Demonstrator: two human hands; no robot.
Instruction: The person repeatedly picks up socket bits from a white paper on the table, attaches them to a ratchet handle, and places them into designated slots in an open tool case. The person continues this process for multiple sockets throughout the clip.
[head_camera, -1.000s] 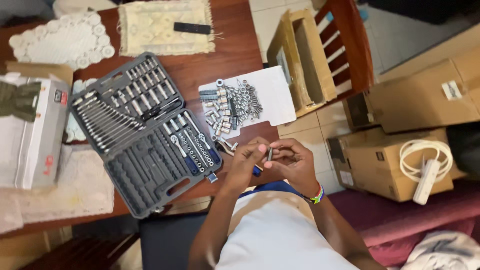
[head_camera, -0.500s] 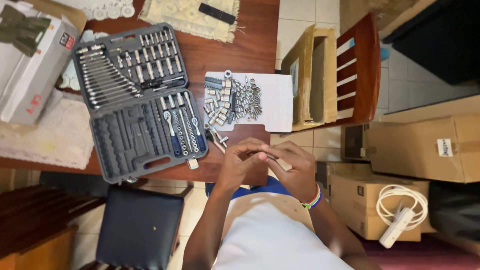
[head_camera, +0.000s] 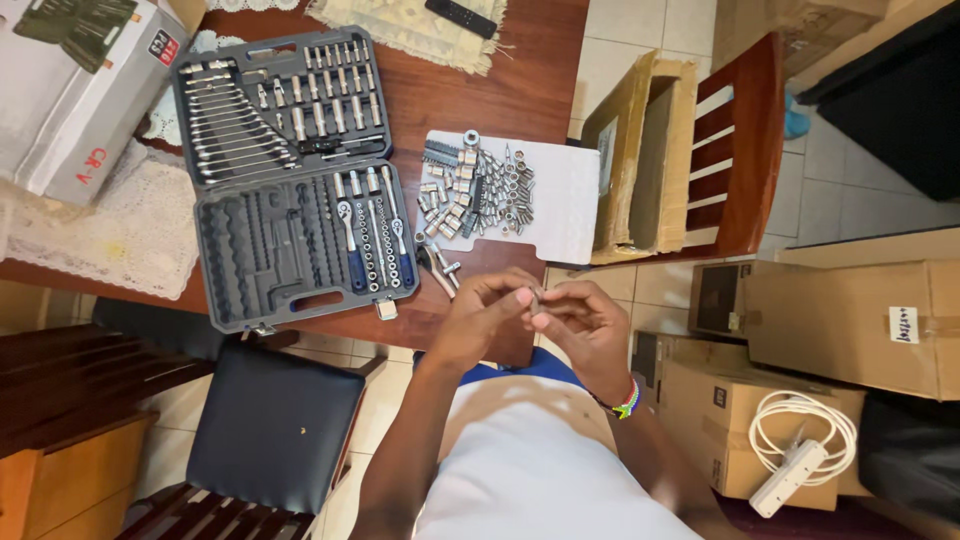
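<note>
A small metal bit (head_camera: 537, 297) is pinched between the fingertips of the left hand (head_camera: 487, 318) and the right hand (head_camera: 585, 325), both held together just off the near edge of the table (head_camera: 470, 90). Each hand is closed on the piece; most of it is hidden by the fingers, so its exact kind cannot be told. It is judged to be light, stiff and smooth, likely slippery on its plated surface, and best gripped across its sides with thumb and forefinger rather than by its ends. Just beyond the hands a ratchet (head_camera: 438, 268) lies on the wood. Farther off, loose sockets (head_camera: 475, 192) are heaped on a white sheet (head_camera: 560, 200). To the left an open grey tool case (head_camera: 290, 175) holds spanners and sockets in rows. A chair (head_camera: 735, 150) with a cardboard box (head_camera: 640, 155) stands to the right.
</note>
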